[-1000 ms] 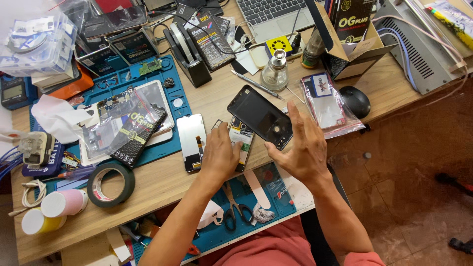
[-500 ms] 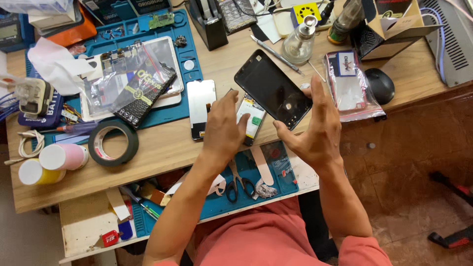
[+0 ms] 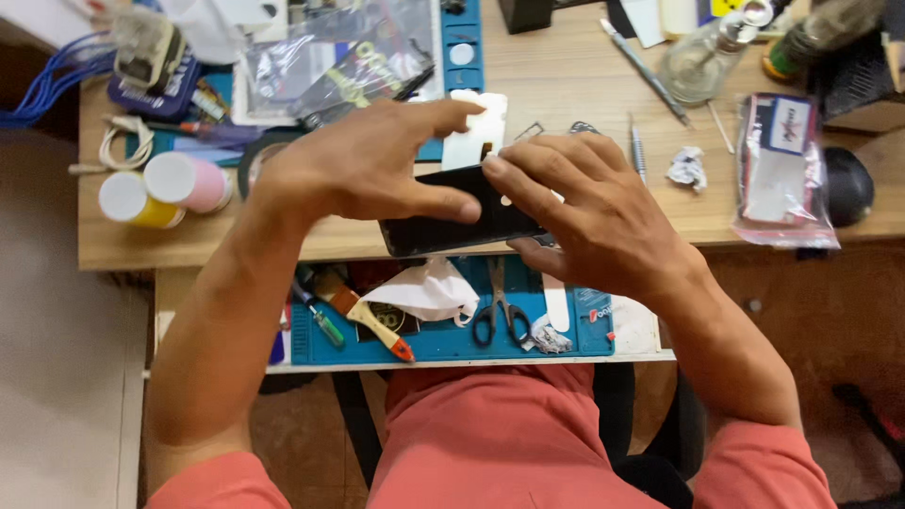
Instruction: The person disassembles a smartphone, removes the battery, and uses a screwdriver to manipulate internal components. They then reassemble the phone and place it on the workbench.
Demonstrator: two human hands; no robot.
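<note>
Both hands have come down and closer to the person's body since a moment ago, and the black phone (image 3: 452, 221) has dropped with them. Before, it was held up high and tilted over the desk. Now it lies almost flat, right above the front edge of the wooden desk (image 3: 566, 85).

The left hand (image 3: 363, 165) sits on top of the phone's left part. Its thumb presses along the phone's near side, and its fingers reach out flat over the top. The right hand (image 3: 589, 212) holds the phone's right end. Its fingers lie across the top and its thumb tucks under the near edge. So both hands are pinching the phone between them.

Just behind the hands lies a white phone part (image 3: 476, 127). On the pull-out shelf under the desk there is a blue mat (image 3: 443, 341) with black scissors (image 3: 500, 316), a crumpled white cloth (image 3: 424, 292) and a brush with a red tip (image 3: 372, 320).

Off to the left stand a pink pot (image 3: 189, 181) and a yellow pot (image 3: 139, 200), both with white lids. To the right are a clear bag with a card inside (image 3: 782, 170) and a black mouse (image 3: 848, 184). A glass bottle (image 3: 702, 61) stands at the back.
</note>
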